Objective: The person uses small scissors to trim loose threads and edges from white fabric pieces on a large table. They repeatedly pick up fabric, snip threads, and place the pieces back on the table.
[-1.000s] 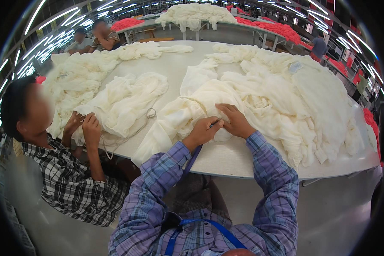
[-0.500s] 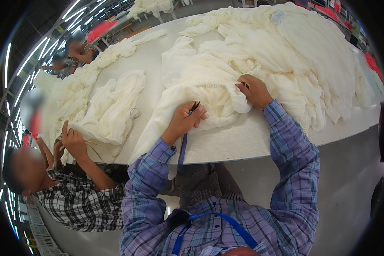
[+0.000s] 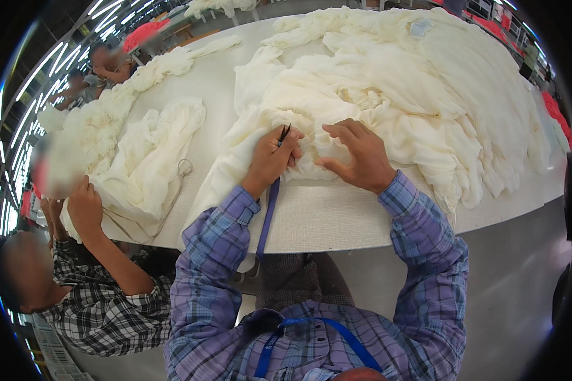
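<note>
My left hand (image 3: 275,159) is closed round small thread snips (image 3: 285,133), whose dark pointed tips stick up past the fingers. A purple-blue ribbon (image 3: 268,219) hangs from that hand over the table's edge. Under both hands lies a cream garment (image 3: 235,152) of thin, crumpled cloth, with a gathered band showing beside the snips. My right hand (image 3: 362,155) hovers at the garment's right part, thumb and fingers spread apart, with nothing between them. Whether its fingertips touch the cloth I cannot tell.
A large heap of cream garments (image 3: 451,95) covers the right and far side of the white table (image 3: 337,222). At left, a person in a checked shirt (image 3: 114,311) handles another cream garment (image 3: 149,152), a thin cord (image 3: 183,171) beside it. Other people sit farther back.
My right hand has let go of the garment's edge and opened, moving slightly left. The raised edge has dropped onto the table. My left hand, with the snips, has moved slightly up.
</note>
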Action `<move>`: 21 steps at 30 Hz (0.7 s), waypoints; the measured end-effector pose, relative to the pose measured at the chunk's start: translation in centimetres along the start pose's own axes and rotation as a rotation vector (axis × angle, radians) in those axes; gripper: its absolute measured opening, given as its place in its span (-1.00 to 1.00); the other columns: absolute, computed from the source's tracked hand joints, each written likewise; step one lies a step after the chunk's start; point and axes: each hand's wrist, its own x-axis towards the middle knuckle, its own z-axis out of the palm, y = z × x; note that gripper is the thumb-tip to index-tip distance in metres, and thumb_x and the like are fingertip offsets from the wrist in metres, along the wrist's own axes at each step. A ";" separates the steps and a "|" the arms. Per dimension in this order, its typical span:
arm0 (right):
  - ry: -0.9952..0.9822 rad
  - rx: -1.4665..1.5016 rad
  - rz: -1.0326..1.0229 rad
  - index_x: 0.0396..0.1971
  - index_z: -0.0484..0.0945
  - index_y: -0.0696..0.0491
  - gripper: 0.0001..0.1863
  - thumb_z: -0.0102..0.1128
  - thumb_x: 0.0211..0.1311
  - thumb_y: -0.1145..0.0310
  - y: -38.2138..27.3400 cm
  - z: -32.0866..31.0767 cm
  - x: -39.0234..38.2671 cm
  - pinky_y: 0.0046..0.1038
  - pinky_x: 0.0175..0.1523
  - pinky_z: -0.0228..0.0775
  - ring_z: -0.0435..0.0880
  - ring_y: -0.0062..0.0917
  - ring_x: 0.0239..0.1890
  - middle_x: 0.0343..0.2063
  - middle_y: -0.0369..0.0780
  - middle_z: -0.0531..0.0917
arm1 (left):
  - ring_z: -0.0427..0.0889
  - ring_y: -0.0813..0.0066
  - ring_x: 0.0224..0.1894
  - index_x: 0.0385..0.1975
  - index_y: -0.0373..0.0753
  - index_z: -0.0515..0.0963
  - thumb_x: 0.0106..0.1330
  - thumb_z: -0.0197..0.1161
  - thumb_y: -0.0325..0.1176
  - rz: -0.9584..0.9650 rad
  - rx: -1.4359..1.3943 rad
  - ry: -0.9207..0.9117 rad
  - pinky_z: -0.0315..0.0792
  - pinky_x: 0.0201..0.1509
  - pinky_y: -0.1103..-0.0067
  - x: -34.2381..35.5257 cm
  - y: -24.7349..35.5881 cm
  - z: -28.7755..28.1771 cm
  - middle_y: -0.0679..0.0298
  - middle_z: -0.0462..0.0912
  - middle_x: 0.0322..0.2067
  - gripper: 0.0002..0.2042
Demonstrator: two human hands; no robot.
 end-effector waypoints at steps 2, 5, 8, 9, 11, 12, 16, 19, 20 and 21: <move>-0.040 -0.055 0.046 -0.01 0.55 0.09 -0.46 0.44 0.07 0.10 0.2 1.7 -0.4 -0.32 -0.14 0.48 0.60 -0.29 -0.18 -0.20 -0.18 0.58 | 0.44 0.69 -0.59 -0.12 -0.37 0.53 0.54 0.05 -0.14 0.014 -0.012 -0.001 0.38 -0.47 0.70 -0.5 0.5 0.4 0.35 0.55 -0.55 -0.65; -0.103 -0.070 0.114 -0.04 0.56 0.10 -0.59 0.36 0.14 0.25 1.1 2.7 -0.8 -0.29 -0.14 0.47 0.61 -0.26 -0.22 -0.29 -0.17 0.61 | 0.44 0.69 -0.58 -0.08 -0.36 0.52 0.54 0.03 -0.14 0.043 -0.069 0.047 0.39 -0.46 0.69 -1.0 0.6 1.2 0.36 0.55 -0.53 -0.65; -0.096 -0.020 0.193 -0.09 0.56 0.12 -0.71 0.28 0.21 0.35 2.1 3.0 -1.1 -0.32 -0.14 0.47 0.63 -0.29 -0.25 -0.35 -0.17 0.64 | 0.47 0.69 -0.56 -0.07 -0.34 0.52 0.55 0.02 -0.15 0.103 -0.042 0.135 0.41 -0.44 0.68 -1.4 0.4 1.5 0.34 0.58 -0.50 -0.67; -0.060 0.004 0.202 -0.12 0.56 0.13 -0.76 0.24 0.25 0.37 2.1 2.9 -1.0 -0.36 -0.15 0.47 0.63 -0.34 -0.27 -0.37 -0.19 0.65 | 0.48 0.69 -0.56 -0.07 -0.33 0.52 0.55 0.03 -0.16 0.148 0.005 0.158 0.42 -0.43 0.68 -1.5 0.3 1.4 0.33 0.59 -0.49 -0.68; -0.036 0.211 0.356 -0.15 0.54 0.14 -0.82 0.19 0.33 0.39 2.1 2.5 -0.7 -0.45 -0.17 0.46 0.62 -0.48 -0.30 -0.37 -0.23 0.66 | 0.50 0.68 -0.54 -0.07 -0.32 0.51 0.54 0.04 -0.18 0.216 0.064 0.192 0.43 -0.42 0.69 -1.6 0.1 1.3 0.32 0.61 -0.47 -0.70; -0.048 0.393 0.500 -0.16 0.53 0.14 -0.84 0.16 0.37 0.39 2.2 2.3 -0.6 -0.50 -0.19 0.45 0.61 -0.57 -0.30 -0.36 -0.25 0.67 | 0.50 0.68 -0.54 -0.06 -0.31 0.51 0.54 0.05 -0.19 0.240 0.076 0.204 0.43 -0.41 0.69 -1.6 0.0 1.2 0.31 0.62 -0.47 -0.72; -0.007 0.838 0.643 -0.12 0.47 0.16 -0.81 0.06 0.50 0.32 2.1 1.8 -0.3 -0.67 -0.23 0.40 0.52 -0.80 -0.34 -0.35 -0.33 0.64 | 0.50 0.68 -0.54 -0.13 -0.31 0.54 0.49 0.13 -0.26 0.247 0.035 0.247 0.42 -0.44 0.67 -1.8 0.4 1.4 0.31 0.64 -0.45 -0.78; -0.027 0.896 0.642 -0.09 0.45 0.16 -0.77 0.06 0.50 0.29 1.7 1.9 -0.3 -0.67 -0.22 0.40 0.52 -0.80 -0.33 -0.34 -0.33 0.65 | 0.50 0.69 -0.52 -0.22 -0.32 0.58 0.42 0.23 -0.30 0.298 0.099 0.227 0.41 -0.43 0.65 -1.8 0.0 1.3 0.33 0.65 -0.46 -0.81; -0.040 0.902 0.646 -0.09 0.45 0.16 -0.77 0.07 0.50 0.28 1.7 2.0 -0.4 -0.67 -0.22 0.40 0.52 -0.80 -0.33 -0.33 -0.34 0.65 | 0.50 0.67 -0.51 -0.24 -0.32 0.59 0.38 0.28 -0.29 0.265 0.121 0.189 0.41 -0.43 0.64 -2.0 0.3 1.4 0.33 0.65 -0.46 -0.81; -0.033 0.896 0.630 -0.09 0.45 0.16 -0.76 0.07 0.50 0.28 1.6 2.1 -0.5 -0.67 -0.22 0.40 0.52 -0.80 -0.33 -0.33 -0.33 0.65 | 0.51 0.65 -0.49 -0.26 -0.32 0.59 0.34 0.32 -0.29 0.231 0.143 0.149 0.41 -0.42 0.64 -2.3 0.8 1.6 0.33 0.65 -0.45 -0.80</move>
